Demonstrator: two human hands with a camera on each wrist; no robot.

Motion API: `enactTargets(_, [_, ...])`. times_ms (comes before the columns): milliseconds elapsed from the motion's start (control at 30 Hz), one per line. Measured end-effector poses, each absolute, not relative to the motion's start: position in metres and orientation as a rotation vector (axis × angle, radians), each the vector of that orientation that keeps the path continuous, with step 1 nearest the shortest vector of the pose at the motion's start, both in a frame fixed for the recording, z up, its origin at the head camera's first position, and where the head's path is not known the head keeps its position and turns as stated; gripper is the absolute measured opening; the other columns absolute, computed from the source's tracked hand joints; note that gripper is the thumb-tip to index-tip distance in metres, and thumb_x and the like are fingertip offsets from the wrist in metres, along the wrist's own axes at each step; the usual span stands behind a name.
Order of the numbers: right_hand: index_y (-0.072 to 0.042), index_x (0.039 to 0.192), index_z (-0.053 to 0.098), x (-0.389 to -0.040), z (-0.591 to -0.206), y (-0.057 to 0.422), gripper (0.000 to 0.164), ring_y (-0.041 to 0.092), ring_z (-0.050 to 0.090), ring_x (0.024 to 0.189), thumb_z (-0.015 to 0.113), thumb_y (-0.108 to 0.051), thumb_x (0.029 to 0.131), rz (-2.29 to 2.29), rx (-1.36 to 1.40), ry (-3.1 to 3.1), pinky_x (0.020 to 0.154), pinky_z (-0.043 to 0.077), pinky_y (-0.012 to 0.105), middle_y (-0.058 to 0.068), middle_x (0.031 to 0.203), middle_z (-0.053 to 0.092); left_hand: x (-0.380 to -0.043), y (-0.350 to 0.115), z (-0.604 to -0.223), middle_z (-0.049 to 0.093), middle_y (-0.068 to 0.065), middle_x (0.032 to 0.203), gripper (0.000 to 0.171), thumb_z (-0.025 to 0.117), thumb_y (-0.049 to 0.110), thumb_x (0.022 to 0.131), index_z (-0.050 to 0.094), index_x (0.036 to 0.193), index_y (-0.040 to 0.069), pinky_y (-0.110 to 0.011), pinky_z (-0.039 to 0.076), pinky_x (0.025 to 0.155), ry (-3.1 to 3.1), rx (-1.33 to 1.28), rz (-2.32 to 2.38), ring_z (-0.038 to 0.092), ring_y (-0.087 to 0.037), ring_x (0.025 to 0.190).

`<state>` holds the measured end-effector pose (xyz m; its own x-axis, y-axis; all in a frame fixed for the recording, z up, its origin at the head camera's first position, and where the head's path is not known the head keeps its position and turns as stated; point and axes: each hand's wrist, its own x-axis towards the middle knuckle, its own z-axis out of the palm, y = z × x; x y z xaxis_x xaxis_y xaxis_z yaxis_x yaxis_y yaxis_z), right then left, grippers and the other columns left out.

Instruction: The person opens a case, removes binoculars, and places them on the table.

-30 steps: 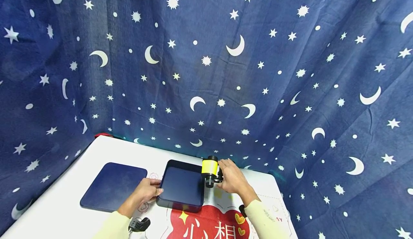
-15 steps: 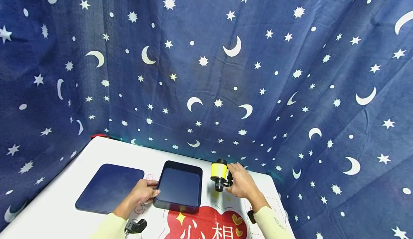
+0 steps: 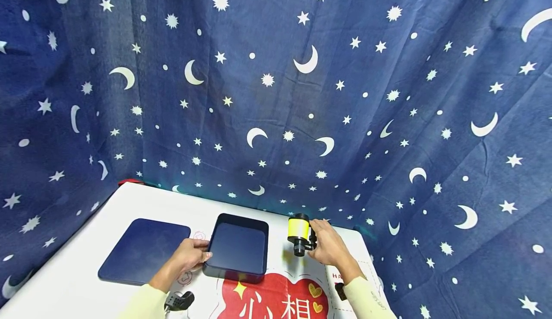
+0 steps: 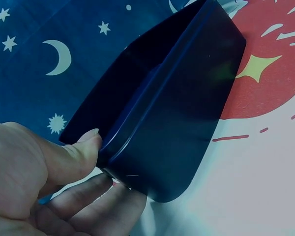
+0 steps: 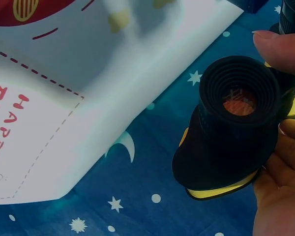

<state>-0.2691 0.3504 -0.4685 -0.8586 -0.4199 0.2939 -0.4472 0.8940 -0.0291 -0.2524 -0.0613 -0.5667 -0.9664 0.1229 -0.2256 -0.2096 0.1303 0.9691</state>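
A pair of yellow-and-black binoculars point(image 3: 298, 228) is gripped by my right hand point(image 3: 329, 243) to the right of the box, above the table. The right wrist view shows a black eyepiece point(image 5: 240, 103) facing the camera, with the thumb and fingers around the middle of the binoculars. My left hand point(image 3: 188, 256) pinches the left side of an open dark blue box point(image 3: 233, 273). In the left wrist view the thumb lies at the rim of the box wall point(image 4: 162, 123) and other fingers reach beneath. The visible box floor bears nothing.
A flat dark blue lid point(image 3: 144, 252) lies left of the box. The white table point(image 3: 155, 199) has a printed red patch point(image 3: 276, 295) at the front. A starry blue curtain point(image 3: 276, 103) hangs behind and at both sides.
My right hand has carried the binoculars rightward, away from the box's right edge. My left hand keeps its hold on the box. The head view has shifted slightly.
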Motion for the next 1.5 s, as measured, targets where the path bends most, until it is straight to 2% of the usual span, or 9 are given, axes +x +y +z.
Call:
enactTargets(267, [0.003,0.129,0.065,-0.269,-0.482,0.363,0.084,0.033,0.065,0.119,0.096,-0.018,0.054,0.169,0.633,-2.774,0.109,0.052,0.049,0.012,0.120,0.073,-0.253,-0.060,-0.567,0.056,-0.045,0.134,0.052,0.070,-0.008,0.090,0.050,0.136,-0.024,-0.058,0.059,0.094,2.150,-0.094,1.930,0.071,-0.035,0.107])
enactTargets(467, [-0.001,0.123,0.067,-0.266,-0.494,0.366,0.078,0.033,0.065,0.120,0.095,-0.014,0.052,0.223,0.657,-2.749,0.108,0.053,0.049,0.010,0.118,0.073,-0.248,-0.059,-0.569,0.057,-0.045,0.133,0.052,0.070,-0.009,0.090,0.050,0.136,-0.024,-0.058,0.059,0.094,2.141,-0.127,1.921,0.071,-0.035,0.107])
enactTargets(633, [-0.002,0.118,0.067,-0.265,-0.503,0.364,0.073,0.029,0.065,0.114,0.095,-0.013,0.051,0.223,0.632,-2.760,0.105,0.053,0.048,0.008,0.110,0.073,-0.248,-0.059,-0.569,0.057,-0.044,0.134,0.053,0.071,-0.009,0.089,0.051,0.137,-0.023,-0.058,0.059,0.095,2.142,-0.142,1.927,0.071,-0.036,0.108])
enactTargets(900, [-0.001,0.118,0.067,-0.262,-0.515,0.365,0.075,0.030,0.065,0.113,0.095,-0.011,0.049,0.226,0.632,-2.780,0.106,0.053,0.049,0.007,0.109,0.071,-0.246,-0.059,-0.572,0.057,-0.045,0.134,0.055,0.071,-0.008,0.089,0.050,0.137,-0.023,-0.058,0.060,0.093,2.135,-0.162,1.904,0.072,-0.039,0.108])
enactTargets(1200, [-0.005,0.113,0.067,-0.270,-0.522,0.368,0.070,0.022,0.065,0.104,0.093,-0.011,0.048,0.202,0.673,-2.733,0.097,0.054,0.044,0.000,0.100,0.069,-0.251,-0.059,-0.573,0.059,-0.043,0.133,0.054,0.072,-0.008,0.089,0.051,0.137,-0.023,-0.055,0.062,0.090,2.161,-0.146,1.913,0.074,-0.035,0.104])
enactTargets(1300, [-0.003,0.115,0.067,-0.270,-0.523,0.368,0.072,0.025,0.066,0.106,0.093,-0.010,0.048,0.216,0.651,-2.755,0.101,0.054,0.046,0.002,0.103,0.070,-0.251,-0.058,-0.573,0.059,-0.043,0.133,0.054,0.071,-0.008,0.089,0.051,0.137,-0.022,-0.056,0.061,0.091,2.158,-0.145,1.908,0.073,-0.035,0.105])
enactTargets(1500, [0.003,0.124,0.065,-0.271,-0.526,0.368,0.081,0.032,0.065,0.119,0.096,-0.011,0.050,0.231,0.605,-2.811,0.114,0.048,0.051,0.010,0.117,0.072,-0.253,-0.059,-0.567,0.057,-0.043,0.136,0.054,0.071,-0.008,0.090,0.050,0.138,-0.022,-0.056,0.060,0.093,2.158,-0.151,1.891,0.072,-0.044,0.112])
